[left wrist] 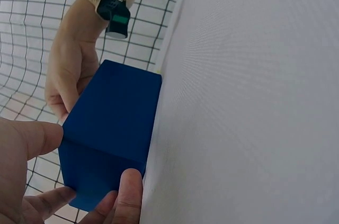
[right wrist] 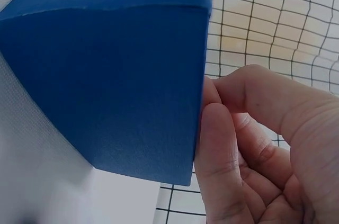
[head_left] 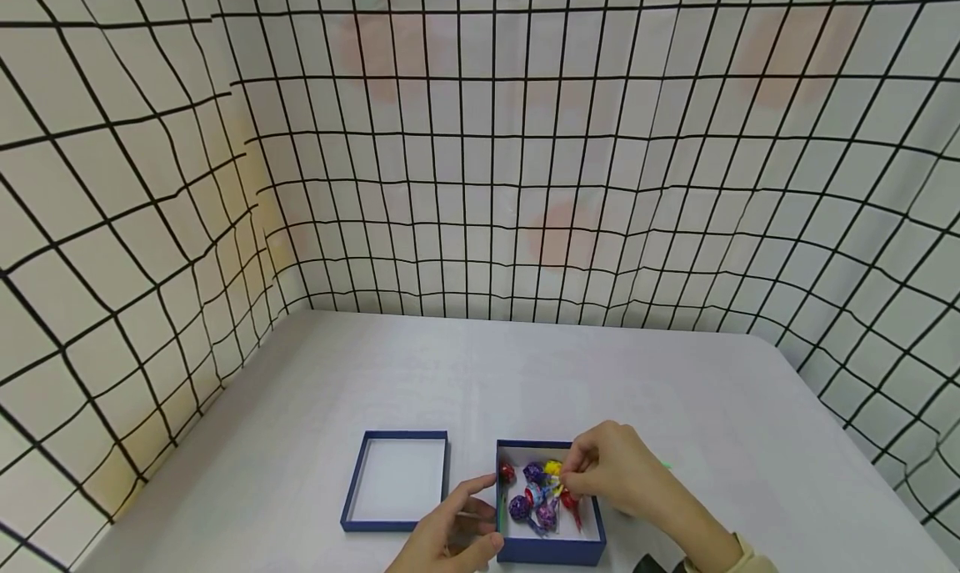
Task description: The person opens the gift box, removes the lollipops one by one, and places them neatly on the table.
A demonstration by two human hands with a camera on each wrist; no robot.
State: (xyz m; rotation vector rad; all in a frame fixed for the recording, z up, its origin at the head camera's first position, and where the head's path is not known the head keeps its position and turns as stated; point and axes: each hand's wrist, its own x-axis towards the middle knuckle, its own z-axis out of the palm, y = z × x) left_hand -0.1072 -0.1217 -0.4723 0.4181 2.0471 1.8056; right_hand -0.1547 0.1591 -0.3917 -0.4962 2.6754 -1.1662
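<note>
Head view, twelve o'clock pointing away from the person: a blue box (head_left: 551, 550) is sitting on the white bench (head_left: 525, 381), with wrapped candies (head_left: 519, 508) lying inside, purple, red and yellow. At the box's nine o'clock, a shallow lid (head_left: 393, 525) is lying pale inside up. Left hand (head_left: 450, 531) is touching the box from eight o'clock, fingers apart. Right hand (head_left: 622, 473) is reaching over the rim from three o'clock, thumb and forefinger drawn together; cannot tell whether they are pinching a candy.

Left wrist view: left fingers are resting on the box from six to nine o'clock. Dark wrist device (left wrist: 114, 12) is showing toward eleven.

Right wrist view: blue wall is filling ten o'clock; thumb and forefinger are meeting at its three o'clock edge, tips partly hidden.
</note>
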